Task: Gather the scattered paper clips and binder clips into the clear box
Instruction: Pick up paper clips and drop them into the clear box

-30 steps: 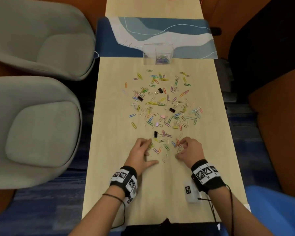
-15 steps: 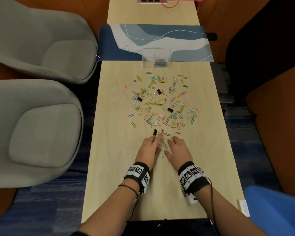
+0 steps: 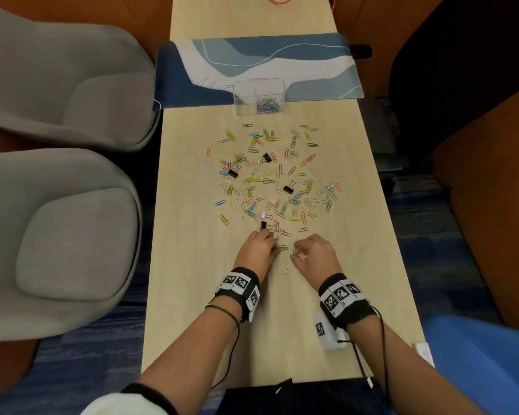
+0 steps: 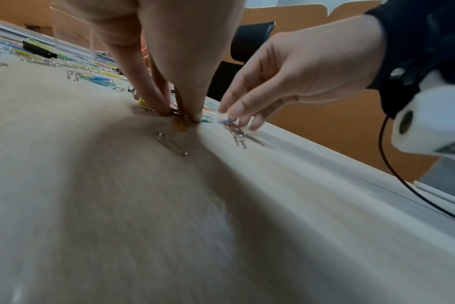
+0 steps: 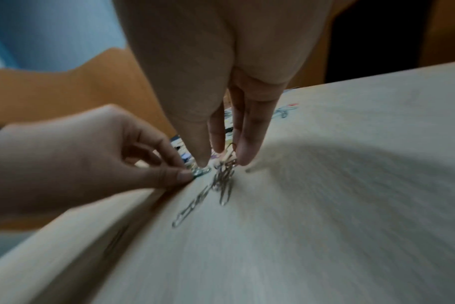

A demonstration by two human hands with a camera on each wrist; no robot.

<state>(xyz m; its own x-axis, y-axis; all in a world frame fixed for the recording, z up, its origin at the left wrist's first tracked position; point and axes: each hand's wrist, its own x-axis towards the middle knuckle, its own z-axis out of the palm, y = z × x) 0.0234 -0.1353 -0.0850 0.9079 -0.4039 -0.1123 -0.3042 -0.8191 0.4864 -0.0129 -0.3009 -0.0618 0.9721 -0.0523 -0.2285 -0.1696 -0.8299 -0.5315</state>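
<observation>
Coloured and silver paper clips point(image 3: 270, 181) and a few binder clips lie scattered over the middle of the wooden table point(image 3: 192, 295). The clear box point(image 3: 258, 97) stands beyond them on the blue mat's edge, with several clips in its right half. My left hand point(image 3: 271, 242) pinches clips point(image 4: 181, 118) against the table at the near edge of the scatter, just below a black binder clip point(image 3: 263, 225). My right hand point(image 3: 295, 254) is close beside it, thumb and fingertips point(image 5: 244, 156) closed on a bunch of silver clips point(image 5: 223, 176). More silver clips point(image 3: 286, 271) lie loose by the right thumb.
A blue and white desk mat point(image 3: 252, 70) crosses the table behind the box. Two grey armchairs point(image 3: 57, 229) stand along the left side. A small white device point(image 3: 327, 333) on a black cable lies by my right wrist. The near table is bare wood.
Both hands came together over the nearest clips, then parted slightly. The right hand's fingers have curled in around a bunch of silver clips; the left has shifted toward the black binder clip.
</observation>
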